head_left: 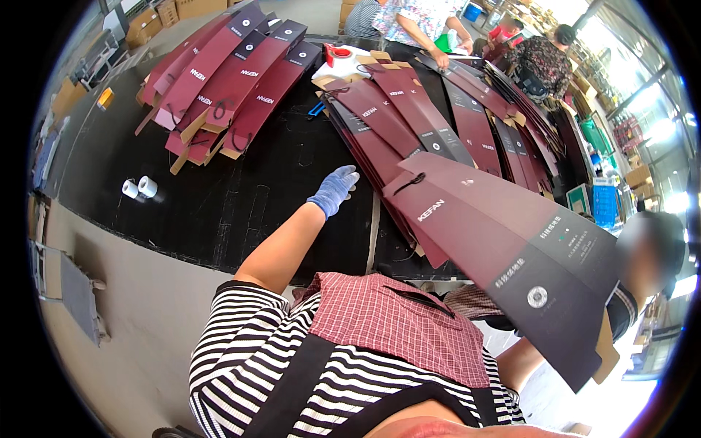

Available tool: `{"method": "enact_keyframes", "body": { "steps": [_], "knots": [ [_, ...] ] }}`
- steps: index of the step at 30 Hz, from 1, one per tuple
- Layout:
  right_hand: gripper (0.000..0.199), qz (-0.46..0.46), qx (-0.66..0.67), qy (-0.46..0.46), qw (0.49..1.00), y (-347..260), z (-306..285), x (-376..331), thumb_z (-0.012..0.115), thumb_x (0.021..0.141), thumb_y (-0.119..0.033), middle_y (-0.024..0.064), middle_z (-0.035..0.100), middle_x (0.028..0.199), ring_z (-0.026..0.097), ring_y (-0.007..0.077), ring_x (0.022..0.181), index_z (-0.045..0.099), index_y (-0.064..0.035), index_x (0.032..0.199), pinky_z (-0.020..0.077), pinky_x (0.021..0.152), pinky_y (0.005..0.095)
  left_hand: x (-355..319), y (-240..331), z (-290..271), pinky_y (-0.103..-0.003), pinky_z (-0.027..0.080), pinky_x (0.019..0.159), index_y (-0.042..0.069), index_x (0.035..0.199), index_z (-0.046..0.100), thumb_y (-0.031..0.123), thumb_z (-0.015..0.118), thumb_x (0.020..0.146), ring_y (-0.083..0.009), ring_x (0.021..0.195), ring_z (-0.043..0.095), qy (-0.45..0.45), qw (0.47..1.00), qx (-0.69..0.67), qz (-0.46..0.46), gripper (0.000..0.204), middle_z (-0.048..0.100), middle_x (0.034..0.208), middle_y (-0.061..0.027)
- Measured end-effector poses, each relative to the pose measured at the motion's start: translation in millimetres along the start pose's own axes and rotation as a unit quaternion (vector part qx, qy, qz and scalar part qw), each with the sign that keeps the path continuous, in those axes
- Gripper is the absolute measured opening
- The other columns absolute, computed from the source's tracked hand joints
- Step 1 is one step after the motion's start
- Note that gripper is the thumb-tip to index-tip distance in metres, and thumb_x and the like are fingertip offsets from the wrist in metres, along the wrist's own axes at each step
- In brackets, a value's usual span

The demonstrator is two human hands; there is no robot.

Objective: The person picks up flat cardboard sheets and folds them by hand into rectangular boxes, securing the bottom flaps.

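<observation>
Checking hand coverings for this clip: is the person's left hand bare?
No, the left hand wears a blue glove as it reaches over the black table toward the fanned maroon folded bags.

paper bags (504, 241): maroon card, smooth, slight sheen | counter (219, 197): black, matt, scuffed | glove (334, 188): blue knit cloth, on left hand | tape rolls (139, 187): white, smooth | apron (398, 321): red checked cloth, matt
</observation>
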State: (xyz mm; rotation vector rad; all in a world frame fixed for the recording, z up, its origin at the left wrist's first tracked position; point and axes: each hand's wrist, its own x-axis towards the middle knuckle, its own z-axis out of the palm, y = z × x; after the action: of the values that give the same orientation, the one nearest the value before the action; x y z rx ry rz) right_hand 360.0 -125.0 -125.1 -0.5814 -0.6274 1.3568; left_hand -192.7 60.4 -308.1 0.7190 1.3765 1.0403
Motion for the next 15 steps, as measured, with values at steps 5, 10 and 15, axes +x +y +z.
{"method": "enact_keyframes", "body": {
  "steps": [5,10,15],
  "knots": [
    [0.038,0.030,-0.027,0.037,0.998,22.7,22.5,15.3,0.058,0.101,-0.029,0.0141,0.065,0.122,0.064,0.0261,0.116,0.056,0.0023,0.122,0.0533,0.097,0.0376,6.6,11.0,-45.7,-0.031,0.051,0.085,0.014,0.144,0.057,0.032,0.065,0.100,-0.0122,0.097,0.063,-0.010,0.995,0.021,0.095,0.049,0.067,0.116,0.0005],
    [0.037,0.048,-0.045,0.072,0.995,45.7,43.7,22.5,0.059,0.100,-0.029,0.0139,0.065,0.119,0.064,0.0262,0.114,0.057,0.0023,0.120,0.0537,0.095,0.0377,40.0,17.8,-90.3,-0.037,0.047,0.107,0.000,0.138,0.059,0.026,0.065,0.099,-0.0287,0.127,0.062,0.016,0.962,0.234,0.141,0.048,0.066,0.135,-0.0190],
    [0.036,0.056,-0.061,0.114,0.990,61.2,64.2,26.1,0.059,0.100,-0.029,0.0137,0.065,0.115,0.065,0.0262,0.111,0.057,0.0022,0.119,0.0542,0.093,0.0377,122.1,45.9,-123.7,-0.045,0.046,0.111,0.007,0.140,0.059,0.033,0.067,0.094,-0.0384,0.131,0.055,0.137,0.859,0.462,0.172,0.054,0.059,0.141,-0.0212]
  ]
}}
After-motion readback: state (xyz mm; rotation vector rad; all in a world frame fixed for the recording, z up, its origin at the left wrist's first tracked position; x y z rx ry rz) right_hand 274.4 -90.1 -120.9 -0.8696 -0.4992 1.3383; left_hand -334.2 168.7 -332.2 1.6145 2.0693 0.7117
